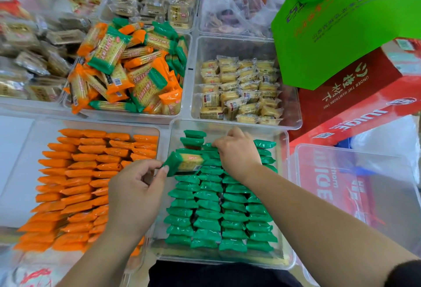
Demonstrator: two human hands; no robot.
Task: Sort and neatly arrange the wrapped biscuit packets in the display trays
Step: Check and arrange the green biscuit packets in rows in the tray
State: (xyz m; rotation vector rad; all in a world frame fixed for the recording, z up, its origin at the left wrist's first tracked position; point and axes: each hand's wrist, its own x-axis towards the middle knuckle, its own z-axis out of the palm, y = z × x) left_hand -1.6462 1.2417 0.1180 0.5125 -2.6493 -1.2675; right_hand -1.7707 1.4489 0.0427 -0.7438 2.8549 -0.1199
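My left hand [136,186] pinches the end of a green-wrapped biscuit packet [185,162], holding it tilted over the left rows of the clear tray [284,195]. That tray holds several upright rows of green packets [218,213]. My right hand [237,152] rests on the far middle rows, fingers curled down among the packets there. To the left, another clear tray [29,141] holds rows of orange packets [86,179]. Behind it, a tray [185,95] holds a loose mixed pile of orange and green packets [127,70].
A tray of small yellow packets [241,90] sits behind the green tray. Brown packets [34,59] fill trays at far left and back. A green bag [341,24] and red juice cartons [353,100] crowd the right, with a clear lidded bin [355,184] below them.
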